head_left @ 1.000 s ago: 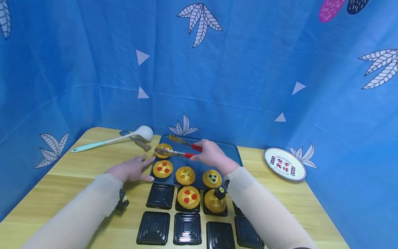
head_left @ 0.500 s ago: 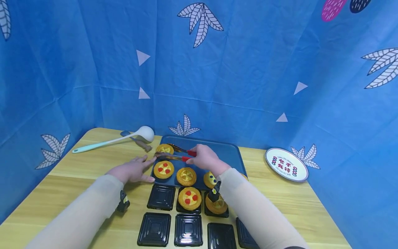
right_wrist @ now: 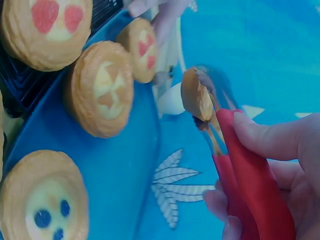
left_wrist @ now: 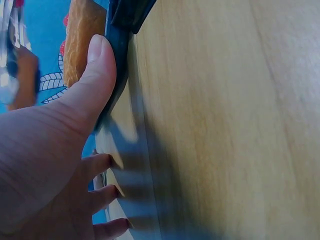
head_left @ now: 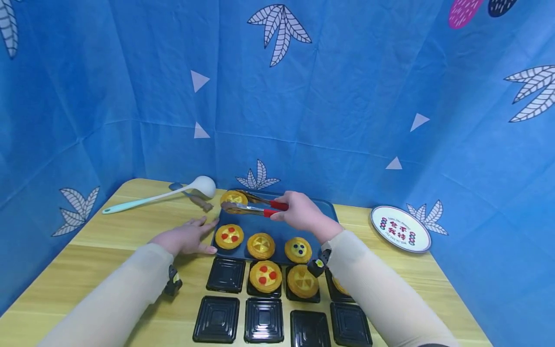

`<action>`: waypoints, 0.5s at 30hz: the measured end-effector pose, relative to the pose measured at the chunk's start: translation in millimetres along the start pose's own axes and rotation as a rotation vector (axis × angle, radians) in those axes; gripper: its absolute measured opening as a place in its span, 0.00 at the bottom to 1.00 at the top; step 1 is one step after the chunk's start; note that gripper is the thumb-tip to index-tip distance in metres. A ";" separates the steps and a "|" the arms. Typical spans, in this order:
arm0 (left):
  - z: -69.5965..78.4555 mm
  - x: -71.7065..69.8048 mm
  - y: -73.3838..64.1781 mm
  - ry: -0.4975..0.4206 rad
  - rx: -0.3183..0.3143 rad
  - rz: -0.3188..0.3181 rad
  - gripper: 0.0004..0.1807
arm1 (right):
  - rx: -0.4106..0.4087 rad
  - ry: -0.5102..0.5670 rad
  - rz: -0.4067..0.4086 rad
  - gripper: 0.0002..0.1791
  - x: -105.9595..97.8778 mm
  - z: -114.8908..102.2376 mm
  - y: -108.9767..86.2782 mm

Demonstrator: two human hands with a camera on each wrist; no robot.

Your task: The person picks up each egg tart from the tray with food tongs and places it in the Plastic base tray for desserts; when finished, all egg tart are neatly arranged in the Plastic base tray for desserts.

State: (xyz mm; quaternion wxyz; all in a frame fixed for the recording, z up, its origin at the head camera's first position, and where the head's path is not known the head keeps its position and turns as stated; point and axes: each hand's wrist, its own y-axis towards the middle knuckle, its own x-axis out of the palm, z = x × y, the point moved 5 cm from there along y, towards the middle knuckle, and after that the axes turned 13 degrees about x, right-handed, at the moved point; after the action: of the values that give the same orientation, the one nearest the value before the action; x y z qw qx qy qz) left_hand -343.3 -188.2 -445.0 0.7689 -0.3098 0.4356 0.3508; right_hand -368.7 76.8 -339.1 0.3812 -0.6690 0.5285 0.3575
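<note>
My right hand (head_left: 301, 212) grips red-handled metal tongs (right_wrist: 257, 185). Between the tong tips is a round golden tart (right_wrist: 197, 95), raised above the far left of the blue tray (head_left: 318, 209), as the head view shows. My left hand (head_left: 186, 237) lies at the tray's left side with fingers spread. In the left wrist view its thumb (left_wrist: 95, 75) overlaps the tray rim and its other fingertips reach down to the table. Near that thumb sits a tart with red pieces (head_left: 229, 236). A plain-topped tart (head_left: 261, 246) and one with dark berries (head_left: 298, 250) are also on the tray.
In front of the tray stand black square holders; one bears a red-topped tart (head_left: 265, 276), another a plain-topped tart (head_left: 302, 281). A vacant holder (head_left: 226, 274) is at left. A white ladle (head_left: 203, 186) lies back left, a white plate (head_left: 401, 229) at right.
The tongs have come around the far-left tart and lifted it from the tray, slightly up and to the right. My right hand has risen with them; my left hand stays put.
</note>
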 end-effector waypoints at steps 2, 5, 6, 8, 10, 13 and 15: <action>0.3 -0.9 -0.7 -0.002 0.002 0.003 0.53 | -0.029 -0.015 -0.010 0.30 -5.7 -1.3 -8.9; -0.8 -1.4 -0.6 -0.010 0.004 0.014 0.53 | -0.076 -0.037 -0.028 0.30 -9.3 -1.3 -25.1; -1.1 -1.3 -0.2 -0.009 0.008 0.018 0.53 | -0.094 -0.045 -0.033 0.30 -8.8 -0.6 -30.7; -2.3 -0.7 0.7 -0.005 0.021 0.026 0.53 | -0.145 -0.048 -0.060 0.28 -6.1 0.4 -42.9; -3.4 0.1 1.5 0.001 0.027 0.030 0.52 | -0.192 -0.048 -0.082 0.27 -2.0 2.3 -54.9; -3.7 0.6 1.9 0.012 0.039 0.027 0.51 | -0.237 -0.042 -0.109 0.26 5.0 6.6 -71.6; -3.1 0.7 1.9 0.008 0.037 0.021 0.51 | -0.243 -0.037 -0.122 0.25 10.2 10.3 -80.5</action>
State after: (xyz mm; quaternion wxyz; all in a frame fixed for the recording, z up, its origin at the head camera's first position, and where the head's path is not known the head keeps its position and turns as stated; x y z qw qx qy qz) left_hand -346.0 -189.4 -447.3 0.7691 -0.2925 0.4484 0.3492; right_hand -288.7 93.6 -342.0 0.3282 -0.7345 0.4326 0.4070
